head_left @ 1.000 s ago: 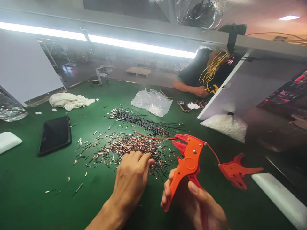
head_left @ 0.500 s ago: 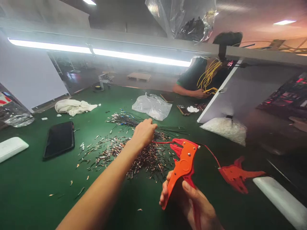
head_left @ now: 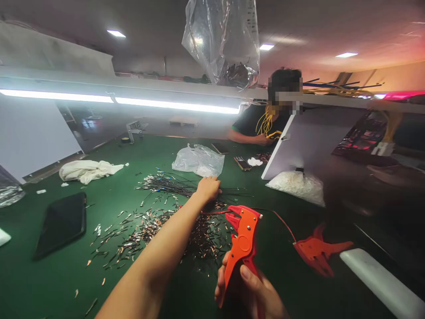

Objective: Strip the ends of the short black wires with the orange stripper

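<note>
My left hand [head_left: 208,188] reaches forward over a bundle of thin black wires [head_left: 166,184], some with blue or silvery ends. Its fingers curl down around wires, their tips mostly hidden. Nearer me, my right hand [head_left: 250,283] grips an orange-red wire stripper [head_left: 245,241] upright, fingers around its handles and jaws pointing left. A thin red cord [head_left: 215,212] runs from its jaws toward my left forearm. Under that forearm spreads a heap of short stripped offcuts [head_left: 202,237]. Another orange-red stripper [head_left: 320,249] lies to the right, with a thin line reaching it.
A black phone [head_left: 63,223] and white cloth [head_left: 88,170] lie left. Behind the wires is a clear plastic bag [head_left: 198,160]. A filled bag [head_left: 298,185] rests by the divider [head_left: 282,146]. Across the table a person [head_left: 252,122] holds yellow wires. A lamp bar [head_left: 179,105] spans overhead.
My view has tilted up and turned slightly right. My left hand stays at the black wires, reaching a little farther. My right hand keeps hold of the stripper.
</note>
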Tool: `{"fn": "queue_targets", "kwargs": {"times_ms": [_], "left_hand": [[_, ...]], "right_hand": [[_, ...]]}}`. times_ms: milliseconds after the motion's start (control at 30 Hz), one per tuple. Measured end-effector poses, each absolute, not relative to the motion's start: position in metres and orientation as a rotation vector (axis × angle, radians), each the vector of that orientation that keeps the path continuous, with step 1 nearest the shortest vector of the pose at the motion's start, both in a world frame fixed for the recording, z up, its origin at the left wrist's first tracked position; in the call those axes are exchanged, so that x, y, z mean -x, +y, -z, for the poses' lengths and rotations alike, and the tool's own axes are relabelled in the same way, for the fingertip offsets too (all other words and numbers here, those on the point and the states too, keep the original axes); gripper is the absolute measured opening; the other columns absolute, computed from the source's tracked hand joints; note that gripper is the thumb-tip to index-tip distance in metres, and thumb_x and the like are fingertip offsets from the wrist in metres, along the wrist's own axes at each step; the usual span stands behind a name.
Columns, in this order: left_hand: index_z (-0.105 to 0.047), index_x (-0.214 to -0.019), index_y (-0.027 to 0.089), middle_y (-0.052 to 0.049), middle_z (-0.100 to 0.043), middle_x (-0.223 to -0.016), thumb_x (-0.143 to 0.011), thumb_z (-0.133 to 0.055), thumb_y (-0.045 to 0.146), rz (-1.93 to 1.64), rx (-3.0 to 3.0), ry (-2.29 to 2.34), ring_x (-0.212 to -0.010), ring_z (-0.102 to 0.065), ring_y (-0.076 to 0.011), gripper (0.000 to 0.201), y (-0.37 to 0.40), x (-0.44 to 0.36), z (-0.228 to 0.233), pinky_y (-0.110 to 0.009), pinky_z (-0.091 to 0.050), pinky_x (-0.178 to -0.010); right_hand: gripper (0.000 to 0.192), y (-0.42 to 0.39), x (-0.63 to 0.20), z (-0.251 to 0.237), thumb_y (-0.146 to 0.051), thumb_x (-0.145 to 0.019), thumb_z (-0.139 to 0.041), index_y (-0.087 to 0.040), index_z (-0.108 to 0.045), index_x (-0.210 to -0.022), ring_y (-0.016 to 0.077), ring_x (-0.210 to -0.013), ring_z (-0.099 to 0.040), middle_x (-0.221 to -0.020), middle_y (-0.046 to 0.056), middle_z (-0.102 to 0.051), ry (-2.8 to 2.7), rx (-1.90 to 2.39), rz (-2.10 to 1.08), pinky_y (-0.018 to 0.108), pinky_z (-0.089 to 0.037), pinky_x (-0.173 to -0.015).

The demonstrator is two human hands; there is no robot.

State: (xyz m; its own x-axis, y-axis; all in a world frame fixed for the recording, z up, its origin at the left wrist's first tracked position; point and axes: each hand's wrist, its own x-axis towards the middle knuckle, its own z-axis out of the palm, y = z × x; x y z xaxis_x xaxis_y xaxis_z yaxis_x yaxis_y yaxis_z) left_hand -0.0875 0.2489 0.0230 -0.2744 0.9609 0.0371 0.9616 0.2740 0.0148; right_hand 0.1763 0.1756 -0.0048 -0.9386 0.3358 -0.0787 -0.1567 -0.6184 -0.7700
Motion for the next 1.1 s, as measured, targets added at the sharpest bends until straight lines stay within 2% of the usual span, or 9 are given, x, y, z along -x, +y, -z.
{"fn": "queue_targets", "kwargs": {"times_ms": [200, 333, 633, 833, 900, 967, 1067, 1100], "left_hand": [[-0.058, -0.125, 0.017, -0.01, -0.061, -0.126, -0.095, -0.062, 0.034, -0.041, 1.982, -2.648, -0.106, -0.064, -0.0236, 0.034, 0.253, 0.097, -0.031, -0.044, -0.056, -0.088], [-0.059, -0.124, 0.018, -0.01, -0.062, -0.125, -0.095, -0.062, 0.034, -0.084, 2.031, -2.752, -0.106, -0.064, -0.0233, 0.033, 0.243, 0.1, -0.042, -0.044, -0.056, -0.088], [-0.058, -0.125, 0.017, -0.01, -0.062, -0.125, -0.095, -0.061, 0.034, 0.189, 2.077, -2.756, -0.105, -0.064, -0.0234, 0.034, 0.22, 0.114, -0.081, -0.045, -0.056, -0.088], [-0.061, -0.119, 0.015, -0.008, -0.065, -0.116, -0.095, -0.062, 0.033, 0.69, 2.033, -2.588, -0.095, -0.067, -0.0201, 0.03, 0.213, 0.12, -0.123, -0.039, -0.058, -0.081], [-0.066, -0.101, 0.013, -0.004, -0.07, -0.094, -0.092, -0.065, 0.028, 0.936, 1.895, -2.469, -0.077, -0.067, -0.0147, 0.018, 0.209, 0.116, -0.146, -0.03, -0.057, -0.068], [-0.068, -0.084, 0.01, -0.001, -0.069, -0.072, -0.087, -0.066, 0.018, 1.178, 1.73, -2.314, -0.064, -0.064, -0.0112, 0.009, 0.203, 0.109, -0.174, -0.022, -0.048, -0.057], [-0.065, -0.079, 0.009, 0.005, -0.063, -0.06, -0.091, -0.049, 0.009, 1.51, 1.459, -2.082, -0.057, -0.062, -0.0056, 0.02, 0.192, 0.101, -0.222, -0.017, -0.041, -0.056], [-0.064, -0.074, 0.008, 0.006, -0.06, -0.055, -0.088, -0.054, 0.009, 1.844, 1.264, -1.912, -0.053, -0.062, -0.0054, 0.017, 0.187, 0.1, -0.237, -0.017, -0.041, -0.056]], "right_hand": [[0.045, 0.176, -0.177, 0.01, -0.058, -0.083, -0.069, -0.019, -0.059, -0.104, 0.0278, -0.078, -0.069, -0.081, 0.007, -0.069, -1.154, 0.316, -2.642, 0.047, -0.052, -0.079], [0.044, 0.174, -0.179, 0.01, -0.057, -0.083, -0.07, -0.019, -0.06, -0.105, 0.0259, -0.077, -0.069, -0.084, 0.007, -0.07, -1.123, 0.344, -2.667, 0.043, -0.052, -0.076], [0.043, 0.174, -0.179, 0.008, -0.055, -0.082, -0.073, -0.018, -0.063, -0.102, 0.0249, -0.077, -0.07, -0.084, 0.007, -0.072, -1.107, 0.397, -2.667, 0.038, -0.051, -0.072], [0.042, 0.17, -0.178, 0.006, -0.053, -0.082, -0.073, -0.017, -0.064, -0.102, 0.0239, -0.075, -0.07, -0.084, 0.008, -0.073, -1.023, 0.404, -2.659, 0.037, -0.05, -0.071], [0.041, 0.169, -0.178, 0.006, -0.052, -0.083, -0.073, -0.017, -0.065, -0.101, 0.0235, -0.074, -0.069, -0.084, 0.007, -0.073, -1.017, 0.425, -2.652, 0.037, -0.05, -0.07], [0.042, 0.168, -0.178, 0.006, -0.053, -0.082, -0.074, -0.016, -0.064, -0.101, 0.0236, -0.074, -0.069, -0.082, 0.007, -0.072, -1.026, 0.45, -2.646, 0.038, -0.051, -0.071], [0.042, 0.167, -0.178, 0.002, -0.053, -0.082, -0.072, -0.016, -0.064, -0.1, 0.0247, -0.075, -0.068, -0.082, 0.008, -0.072, -1.059, 0.44, -2.622, 0.039, -0.051, -0.072], [0.041, 0.166, -0.179, 0.0, -0.053, -0.084, -0.07, -0.016, -0.064, -0.101, 0.0252, -0.076, -0.068, -0.083, 0.008, -0.072, -1.075, 0.425, -2.603, 0.04, -0.051, -0.072]]}}
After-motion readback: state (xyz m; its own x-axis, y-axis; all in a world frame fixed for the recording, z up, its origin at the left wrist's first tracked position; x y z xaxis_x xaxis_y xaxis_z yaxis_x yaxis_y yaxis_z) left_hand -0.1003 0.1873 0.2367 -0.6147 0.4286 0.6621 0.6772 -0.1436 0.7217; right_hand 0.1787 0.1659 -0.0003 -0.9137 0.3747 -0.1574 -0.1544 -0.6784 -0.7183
